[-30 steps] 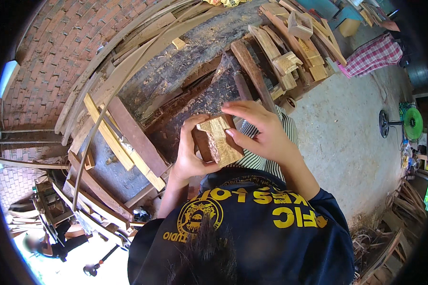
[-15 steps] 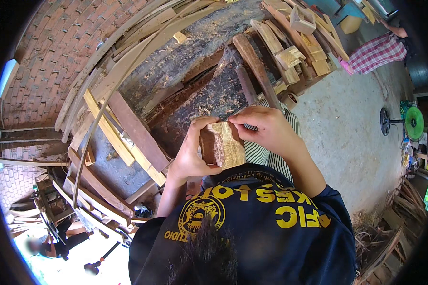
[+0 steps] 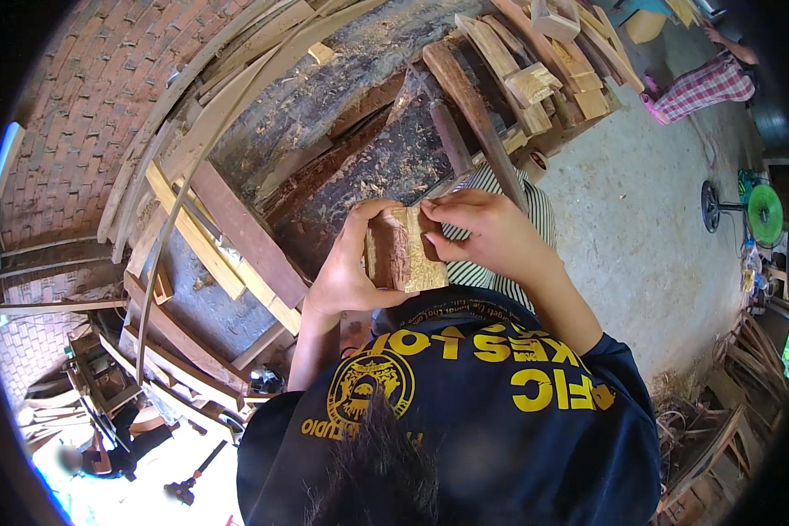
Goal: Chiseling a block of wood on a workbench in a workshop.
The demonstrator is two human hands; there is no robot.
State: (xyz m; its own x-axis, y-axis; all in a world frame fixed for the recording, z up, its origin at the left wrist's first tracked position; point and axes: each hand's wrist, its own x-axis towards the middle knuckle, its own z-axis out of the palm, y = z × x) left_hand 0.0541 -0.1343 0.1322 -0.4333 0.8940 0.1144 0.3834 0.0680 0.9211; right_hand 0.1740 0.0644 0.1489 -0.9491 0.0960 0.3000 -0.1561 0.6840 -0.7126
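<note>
A squared wooden block (image 3: 405, 250), pale with a rough brown, bark-like face, is held up in front of my chest. My left hand (image 3: 346, 263) grips it from the left, fingers over the far edge and thumb along the near edge. At the block's far right corner my right hand (image 3: 482, 228) is closed, index finger and thumb bent against its side. Whether anything small sits between those fingertips is hidden. Just beyond my right hand, a long wooden handle-like bar (image 3: 472, 105) and a dark cylindrical rod (image 3: 450, 138) lie on the worktop.
A dark worktop (image 3: 359, 66) strewn with shavings lies ahead. Long planks (image 3: 203, 230) line its left side; offcuts (image 3: 533, 85) are stacked at its far right. A green fan (image 3: 764, 216) stands right. A person in plaid (image 3: 706, 88) is at far right, another person (image 3: 101, 460) lower left.
Both hands have raised the block slightly and turned it a little. My right fingers have shifted along its far right corner. The view has tilted slightly.
</note>
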